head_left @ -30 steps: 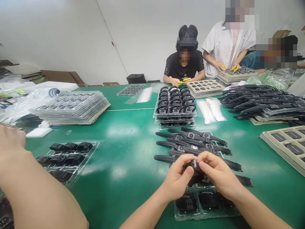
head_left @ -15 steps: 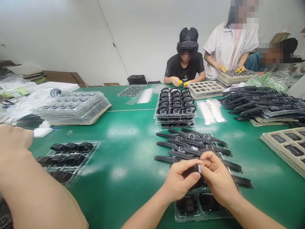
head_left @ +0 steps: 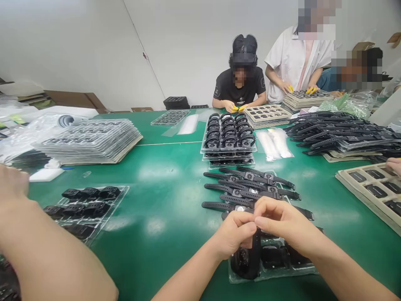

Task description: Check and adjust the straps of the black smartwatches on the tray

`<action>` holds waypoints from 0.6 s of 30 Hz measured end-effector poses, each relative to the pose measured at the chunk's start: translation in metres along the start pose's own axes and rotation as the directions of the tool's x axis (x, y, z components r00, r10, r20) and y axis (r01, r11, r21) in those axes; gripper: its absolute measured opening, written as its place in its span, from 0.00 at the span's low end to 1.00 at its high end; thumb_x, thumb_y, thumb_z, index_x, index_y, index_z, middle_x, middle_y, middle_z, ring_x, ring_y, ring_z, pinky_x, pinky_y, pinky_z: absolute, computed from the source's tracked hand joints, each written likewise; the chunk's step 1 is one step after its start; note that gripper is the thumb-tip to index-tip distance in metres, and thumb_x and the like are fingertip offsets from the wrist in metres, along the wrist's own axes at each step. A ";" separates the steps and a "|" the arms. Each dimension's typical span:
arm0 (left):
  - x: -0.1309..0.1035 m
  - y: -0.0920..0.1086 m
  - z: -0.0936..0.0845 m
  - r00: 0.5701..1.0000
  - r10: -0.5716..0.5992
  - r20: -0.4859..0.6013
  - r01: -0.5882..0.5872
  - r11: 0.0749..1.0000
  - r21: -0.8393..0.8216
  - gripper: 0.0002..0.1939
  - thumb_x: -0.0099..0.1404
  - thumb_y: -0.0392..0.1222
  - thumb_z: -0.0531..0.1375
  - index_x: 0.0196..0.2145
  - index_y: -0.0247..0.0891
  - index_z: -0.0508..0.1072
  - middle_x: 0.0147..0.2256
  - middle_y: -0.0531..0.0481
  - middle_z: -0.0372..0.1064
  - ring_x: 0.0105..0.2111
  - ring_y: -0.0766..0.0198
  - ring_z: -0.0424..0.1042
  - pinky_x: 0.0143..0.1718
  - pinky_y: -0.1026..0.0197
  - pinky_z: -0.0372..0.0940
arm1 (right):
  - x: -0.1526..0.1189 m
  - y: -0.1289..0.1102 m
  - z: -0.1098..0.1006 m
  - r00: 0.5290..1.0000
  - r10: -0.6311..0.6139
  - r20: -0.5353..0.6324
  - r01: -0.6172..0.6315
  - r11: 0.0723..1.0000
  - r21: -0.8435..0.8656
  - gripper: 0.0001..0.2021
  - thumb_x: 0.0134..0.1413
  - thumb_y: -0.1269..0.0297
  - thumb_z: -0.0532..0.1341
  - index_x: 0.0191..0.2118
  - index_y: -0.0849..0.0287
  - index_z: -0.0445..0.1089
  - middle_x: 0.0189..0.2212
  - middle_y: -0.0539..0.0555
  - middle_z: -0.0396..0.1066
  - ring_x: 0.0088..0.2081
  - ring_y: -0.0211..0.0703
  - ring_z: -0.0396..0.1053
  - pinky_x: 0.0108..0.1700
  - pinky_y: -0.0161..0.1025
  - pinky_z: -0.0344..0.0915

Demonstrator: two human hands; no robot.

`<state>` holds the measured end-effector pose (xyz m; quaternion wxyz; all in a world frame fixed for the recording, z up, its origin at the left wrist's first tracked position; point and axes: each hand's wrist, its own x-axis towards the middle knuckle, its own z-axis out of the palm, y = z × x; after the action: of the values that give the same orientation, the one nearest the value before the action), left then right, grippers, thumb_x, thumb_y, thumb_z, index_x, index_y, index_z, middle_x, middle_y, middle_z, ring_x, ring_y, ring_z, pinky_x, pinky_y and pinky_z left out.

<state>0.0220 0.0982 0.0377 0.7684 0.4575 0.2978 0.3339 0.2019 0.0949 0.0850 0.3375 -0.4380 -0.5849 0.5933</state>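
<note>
Left hand [head_left: 233, 237] and right hand [head_left: 286, 219] are pinching a black smartwatch [head_left: 243, 260] by its strap, fingertips nearly meeting, above or in the clear tray's [head_left: 272, 276] near-left corner; a slipping pinch would be tipping it against neighbouring watches [head_left: 273, 256].

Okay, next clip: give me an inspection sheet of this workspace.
Surface: green table, glossy, with reflections.
Job's things: black watch over a clear tray; open-strapped watches spread beyond.
Clutter: crumpled plastic and a white foam piece at far left.
Grippers: left hand and right hand, bare, fingertips together at the watch's strap end; exact contact hidden.
Cables: thin line on the wall, cord or seam unclear.
Surroundings: three people across the table; another person's arm at left, another hand at right edge.
</note>
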 end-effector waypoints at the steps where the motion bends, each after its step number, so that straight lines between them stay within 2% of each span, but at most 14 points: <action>1: -0.001 0.001 0.001 1.000 -0.004 0.011 0.004 1.000 -0.006 0.33 0.47 0.71 0.70 0.20 0.36 0.68 0.14 0.62 0.50 0.16 0.75 0.47 0.19 0.66 0.44 | -0.001 -0.004 0.000 1.000 0.000 0.010 0.000 0.998 -0.055 0.05 0.59 0.61 0.66 0.34 0.54 0.76 0.35 0.51 0.70 0.36 0.44 0.66 0.37 0.38 0.64; 3: -0.003 0.002 0.002 1.000 -0.007 0.026 0.007 1.000 -0.008 0.33 0.47 0.71 0.70 0.19 0.36 0.66 0.14 0.62 0.49 0.15 0.76 0.46 0.19 0.66 0.43 | -0.005 -0.011 0.001 0.999 -0.032 0.032 0.037 0.984 -0.172 0.05 0.59 0.62 0.65 0.34 0.54 0.77 0.36 0.52 0.71 0.36 0.44 0.66 0.36 0.38 0.64; 5: -0.003 0.002 0.002 0.999 -0.007 0.037 0.008 1.000 -0.030 0.33 0.48 0.70 0.70 0.21 0.36 0.66 0.14 0.63 0.49 0.15 0.76 0.45 0.19 0.66 0.42 | -0.007 -0.017 0.005 0.994 -0.108 -0.002 0.103 0.954 -0.282 0.07 0.60 0.62 0.64 0.30 0.55 0.75 0.33 0.52 0.71 0.35 0.44 0.67 0.36 0.39 0.64; 9: -0.001 0.001 -0.002 0.998 -0.006 0.067 0.016 0.987 -0.157 0.28 0.53 0.66 0.70 0.28 0.35 0.70 0.16 0.65 0.44 0.16 0.76 0.42 0.19 0.67 0.39 | -0.002 -0.019 0.012 0.949 -0.244 -0.200 0.136 0.889 -0.438 0.10 0.65 0.61 0.58 0.31 0.54 0.69 0.28 0.50 0.70 0.31 0.43 0.67 0.33 0.39 0.62; 13: 0.003 -0.003 -0.004 0.996 -0.011 0.083 0.031 0.968 -0.249 0.24 0.56 0.59 0.70 0.30 0.33 0.74 0.16 0.64 0.45 0.16 0.76 0.40 0.18 0.66 0.38 | 0.019 -0.015 0.008 0.886 -0.253 -0.389 0.080 0.909 -0.409 0.11 0.66 0.56 0.56 0.32 0.54 0.67 0.25 0.48 0.68 0.28 0.43 0.66 0.31 0.38 0.60; 16: 0.005 -0.005 -0.004 0.999 -0.009 0.049 0.025 0.940 -0.340 0.19 0.58 0.54 0.69 0.31 0.33 0.75 0.16 0.64 0.46 0.16 0.75 0.41 0.18 0.67 0.40 | 0.030 -0.012 0.004 0.887 -0.206 -0.414 0.055 0.936 -0.348 0.12 0.65 0.53 0.56 0.34 0.54 0.67 0.23 0.47 0.67 0.26 0.42 0.65 0.30 0.38 0.59; 18: 0.007 -0.004 -0.003 0.998 -0.012 0.064 0.034 0.933 -0.357 0.17 0.59 0.52 0.68 0.30 0.33 0.75 0.17 0.64 0.45 0.17 0.74 0.41 0.19 0.68 0.43 | 0.034 -0.010 0.004 0.886 -0.190 -0.422 0.047 0.944 -0.326 0.12 0.64 0.52 0.56 0.35 0.54 0.67 0.23 0.47 0.66 0.25 0.41 0.64 0.29 0.37 0.59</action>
<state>0.0244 0.1036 0.0313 0.8513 0.3165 0.2139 0.3596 0.1841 0.1249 0.0906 0.4271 -0.5727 -0.6021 0.3564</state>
